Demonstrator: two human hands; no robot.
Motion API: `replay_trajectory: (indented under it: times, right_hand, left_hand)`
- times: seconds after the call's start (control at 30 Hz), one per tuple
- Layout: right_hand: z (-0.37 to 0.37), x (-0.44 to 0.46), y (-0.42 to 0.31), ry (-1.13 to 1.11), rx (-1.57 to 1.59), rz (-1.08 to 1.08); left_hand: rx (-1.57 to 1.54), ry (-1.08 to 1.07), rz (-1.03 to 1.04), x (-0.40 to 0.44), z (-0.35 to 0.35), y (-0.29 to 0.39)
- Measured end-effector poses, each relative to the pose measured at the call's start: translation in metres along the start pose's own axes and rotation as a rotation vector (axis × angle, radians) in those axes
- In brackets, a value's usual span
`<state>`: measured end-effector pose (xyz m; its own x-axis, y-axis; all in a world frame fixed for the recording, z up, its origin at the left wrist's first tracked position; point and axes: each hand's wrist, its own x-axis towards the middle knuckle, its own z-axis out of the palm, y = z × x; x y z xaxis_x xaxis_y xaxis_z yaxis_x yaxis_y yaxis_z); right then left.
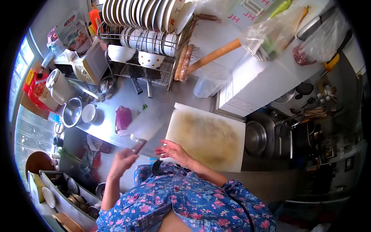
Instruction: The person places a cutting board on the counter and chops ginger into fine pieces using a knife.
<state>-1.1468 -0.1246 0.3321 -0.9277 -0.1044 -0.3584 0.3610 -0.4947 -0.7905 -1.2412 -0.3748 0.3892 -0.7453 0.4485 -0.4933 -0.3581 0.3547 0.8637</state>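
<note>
My left hand (pixel 124 161) is closed round the dark handle of a cleaver (pixel 148 123), whose broad blade points away from me over the counter and is smeared by motion. My right hand (pixel 174 152) holds nothing; its fingers are apart at the near left corner of a white cutting board (pixel 228 122). Brownish-yellow stains cover the middle of the board. Left of the blade lies a purple object (pixel 123 119) with a pale end, its kind unclear. Beyond the blade is a small green sprig (pixel 144 106).
A dish rack (pixel 170 73) with plates and bowls stands at the back. A steel bowl (pixel 72 112) and a white cup (pixel 89 113) stand left. The sink (pixel 284 135) is right of the board. An open drawer (pixel 58 185) sits low left.
</note>
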Motion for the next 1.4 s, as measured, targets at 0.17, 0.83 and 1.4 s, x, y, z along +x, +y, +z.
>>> replay_trajectory:
  times: [0.17, 0.83, 1.4]
  right_hand:
    - [-0.002, -0.042, -0.004, 0.016, 0.274, -0.110]
    - [-0.204, -0.168, 0.093, 1.098, -1.493, -0.107]
    - [0.116, 0.101, 0.054, -0.247, -1.190, -0.811]
  left_hand:
    - [-0.028, -0.264, 0.027, -0.002, 0.102, 0.006]
    - [0.440, -0.104, 0.224, 0.044, 0.175, -0.076]
    - [-0.861, -0.266, 0.174, 0.075, 0.005, -0.123]
